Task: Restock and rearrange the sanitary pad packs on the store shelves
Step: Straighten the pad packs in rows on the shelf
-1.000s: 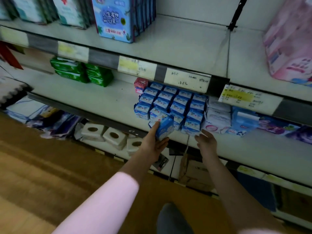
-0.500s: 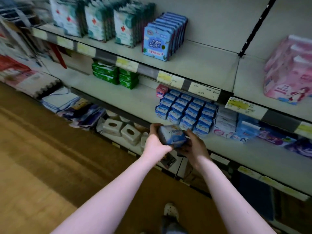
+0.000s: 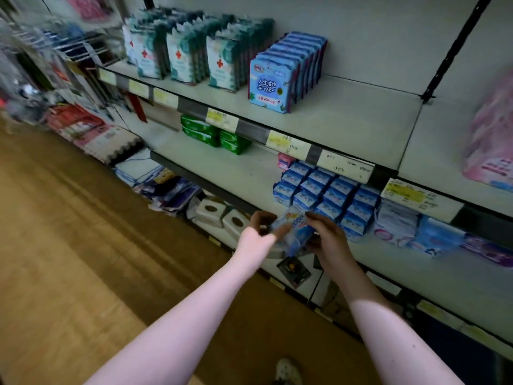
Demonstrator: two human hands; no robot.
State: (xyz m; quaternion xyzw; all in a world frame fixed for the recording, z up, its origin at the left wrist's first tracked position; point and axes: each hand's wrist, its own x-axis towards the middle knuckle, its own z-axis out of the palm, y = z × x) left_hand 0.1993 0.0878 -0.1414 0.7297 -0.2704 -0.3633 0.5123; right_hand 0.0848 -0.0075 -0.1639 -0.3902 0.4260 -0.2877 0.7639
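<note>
Blue pack (image 3: 293,232), more upright than before, between left hand (image 3: 256,236) and right hand (image 3: 329,241)

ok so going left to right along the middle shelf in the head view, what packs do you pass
green packs → small pink pack → block of small blue packs → white packs → light blue packs → purple packs at the right edge

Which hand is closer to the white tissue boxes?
Left. The left hand is just right of the tissue boxes; the right hand is farther right, beyond the pack both hold.
</note>
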